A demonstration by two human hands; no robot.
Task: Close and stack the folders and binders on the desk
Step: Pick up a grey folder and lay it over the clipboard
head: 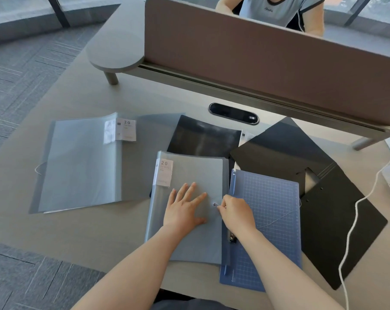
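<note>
A closed grey pocket folder [198, 171] lies in front of me, with a white "20" label at its top left. My left hand [185, 206] rests flat on its cover, fingers spread. My right hand [236, 211] pinches a small round fastener [214, 204] at the folder's right edge. A blue grid-patterned folder [272, 211] lies to the right, partly under the grey one. An open grey pocket folder [82, 162] lies spread at the left. A black folder [203, 135] shows behind, and an open black binder [328, 198] lies at the right.
A brown desk divider [268, 63] stands across the back, with a person seated behind it. A black cable grommet [233, 113] sits in the desk. A white cord [355, 224] runs down the right side over the black binder. A small raised shelf [115, 48] stands at the back left.
</note>
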